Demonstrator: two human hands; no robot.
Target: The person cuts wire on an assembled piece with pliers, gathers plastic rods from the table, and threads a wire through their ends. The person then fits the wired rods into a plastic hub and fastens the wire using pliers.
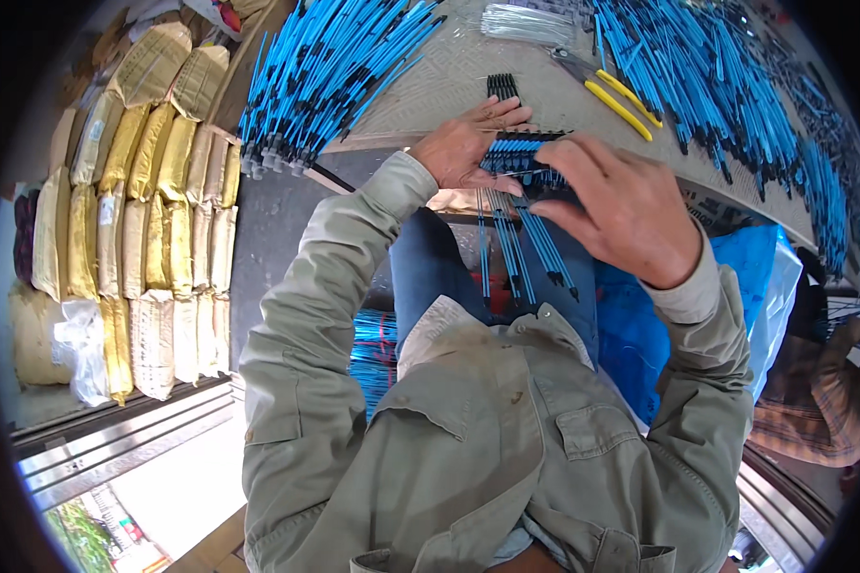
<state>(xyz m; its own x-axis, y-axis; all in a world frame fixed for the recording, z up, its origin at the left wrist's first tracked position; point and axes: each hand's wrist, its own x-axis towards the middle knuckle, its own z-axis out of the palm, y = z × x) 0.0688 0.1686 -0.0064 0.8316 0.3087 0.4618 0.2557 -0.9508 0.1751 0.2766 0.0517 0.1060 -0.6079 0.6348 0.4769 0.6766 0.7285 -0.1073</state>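
Observation:
A row of thin blue rods with black ends (pixel 548 250) extends over the table's near edge toward my lap. My left hand (pixel 463 148) presses across the row, its fingers on the far side and its thumb on the near side, holding the rods together. At their right side is my right hand (pixel 635 210), with thumb and forefinger curved and apart. A thin, shiny strand seems to cross the rods between the hands; its ends cannot be made out. Beyond my left fingers, several black rod ends (pixel 503 87) lie side by side.
Pliers with yellow handles (pixel 625 101) lie on the worktable (pixel 430 86), near a bundle of pale wires (pixel 527 23). Blue rods are heaped at far left (pixel 330 72) and right (pixel 702 91). Wrapped packages (pixel 148 205) are stacked left; blue plastic sheeting (pixel 640 325) hangs by my right leg.

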